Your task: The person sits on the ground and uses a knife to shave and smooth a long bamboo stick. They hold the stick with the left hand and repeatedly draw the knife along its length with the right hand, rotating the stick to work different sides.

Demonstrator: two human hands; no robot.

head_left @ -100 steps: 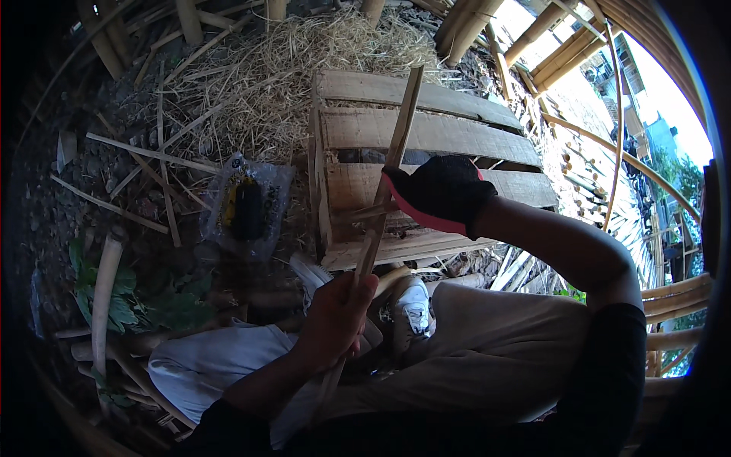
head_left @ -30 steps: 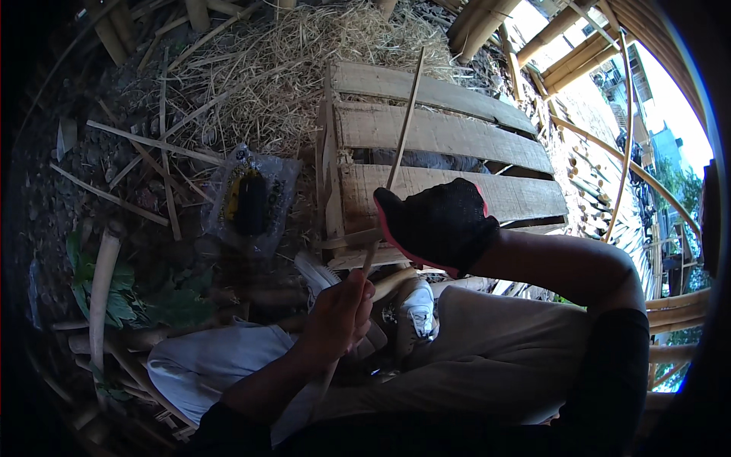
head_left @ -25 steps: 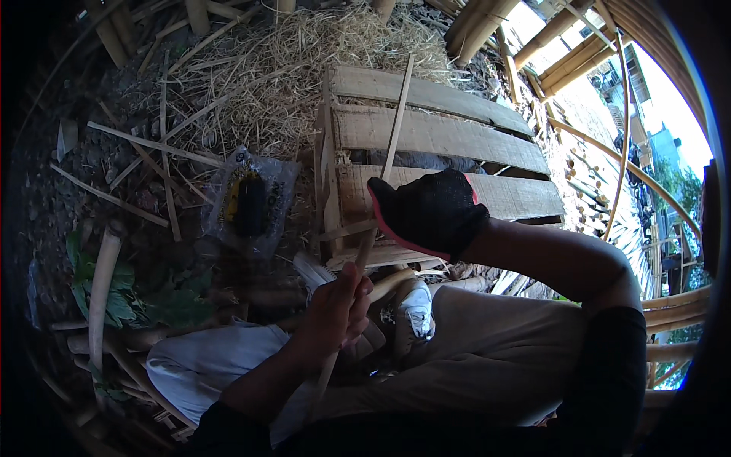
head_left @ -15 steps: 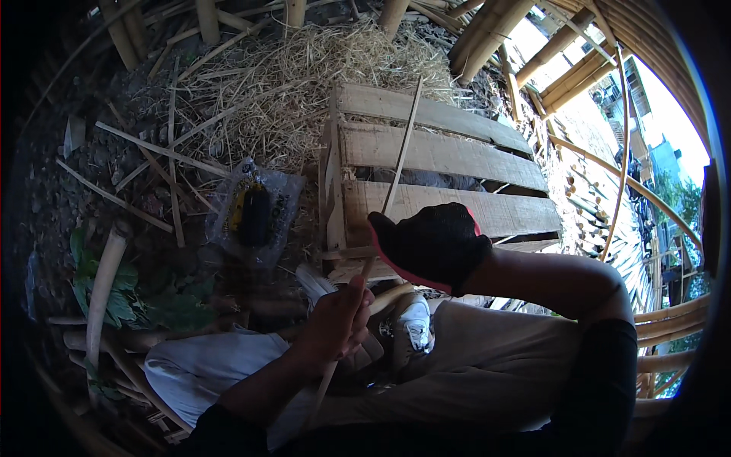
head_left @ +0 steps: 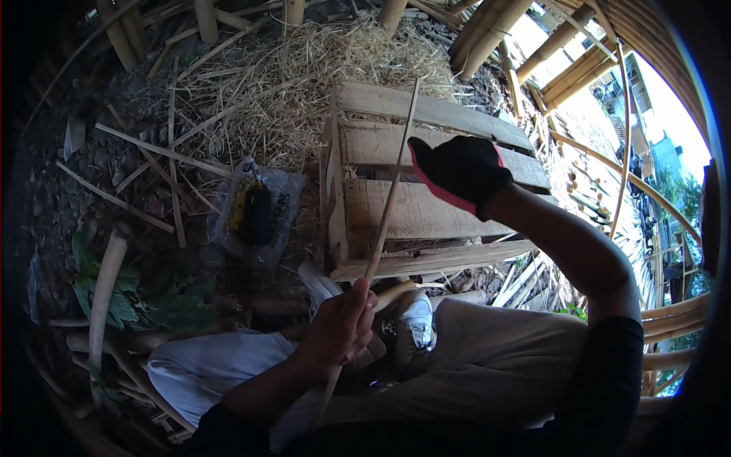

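Observation:
A long, slim bamboo strip [head_left: 390,194] slants upward from my lap, its far end over a slatted wooden crate [head_left: 426,209]. My bare left hand [head_left: 343,324] is closed round its lower part. My right hand [head_left: 458,171], in a black and red glove, is a fist against the strip's right side, higher up. From the fist a thin, flat edge, seemingly a knife blade, crosses the strip to the left; it blends with the slats, and its handle is hidden in the glove.
Straw shavings [head_left: 304,91] lie heaped behind the crate. Left of it rests a clear plastic bag [head_left: 259,217] with a black and yellow item. A thick bamboo pole [head_left: 105,297], leaves [head_left: 118,293] and loose strips are on the ground at left. My shoe [head_left: 417,324] is below the crate.
My right hand has moved up and away along the strip, with the blade-like edge moving along. My left hand keeps its hold in nearly the same place.

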